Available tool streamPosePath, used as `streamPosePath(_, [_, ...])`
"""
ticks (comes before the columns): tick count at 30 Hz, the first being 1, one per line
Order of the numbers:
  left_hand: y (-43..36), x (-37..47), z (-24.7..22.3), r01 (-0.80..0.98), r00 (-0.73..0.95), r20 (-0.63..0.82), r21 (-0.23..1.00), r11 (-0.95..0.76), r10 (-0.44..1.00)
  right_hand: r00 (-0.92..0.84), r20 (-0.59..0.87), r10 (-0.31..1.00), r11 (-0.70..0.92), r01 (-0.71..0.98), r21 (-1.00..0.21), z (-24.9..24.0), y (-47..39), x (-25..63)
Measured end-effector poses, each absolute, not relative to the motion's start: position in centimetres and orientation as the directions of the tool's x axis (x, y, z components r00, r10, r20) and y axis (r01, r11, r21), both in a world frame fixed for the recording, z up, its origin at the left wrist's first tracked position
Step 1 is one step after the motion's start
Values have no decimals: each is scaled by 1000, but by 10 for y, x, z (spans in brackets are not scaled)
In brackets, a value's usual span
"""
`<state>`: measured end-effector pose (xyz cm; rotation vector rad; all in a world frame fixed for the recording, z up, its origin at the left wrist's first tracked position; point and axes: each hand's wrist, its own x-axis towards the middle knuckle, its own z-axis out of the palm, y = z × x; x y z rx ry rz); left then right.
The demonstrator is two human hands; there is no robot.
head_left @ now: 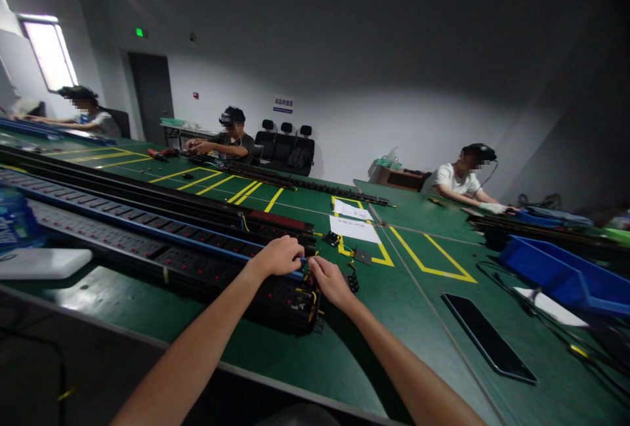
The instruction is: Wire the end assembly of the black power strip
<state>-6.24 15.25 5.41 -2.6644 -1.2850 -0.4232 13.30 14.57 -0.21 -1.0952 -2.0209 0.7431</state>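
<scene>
Long black power strips with rows of sockets lie side by side on the green table, their right ends before me. My left hand [279,256] is closed, fingers curled over the end of a blue-edged power strip [224,252]. Close beside it my right hand [331,281] pinches thumb and finger at the same end; what is between them is too small to make out. Just below the hands, yellow wires [313,304] show at the open end of the nearest black power strip [283,298]. Small black end pieces [363,256] with wires lie past my right hand.
A black phone [487,337] and a blue bin [566,275] with cables are at the right. Paper sheets [354,229] lie on the yellow-marked table [418,314]. A white block [44,264] and a blue-wrapped bottle [17,219] stand left. Several people work across the table.
</scene>
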Motion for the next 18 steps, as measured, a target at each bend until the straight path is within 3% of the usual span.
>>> streamPosePath(18, [153, -62, 54, 784, 592, 318, -14, -620, 741, -390, 304, 869, 465, 436, -771, -3, 146, 133])
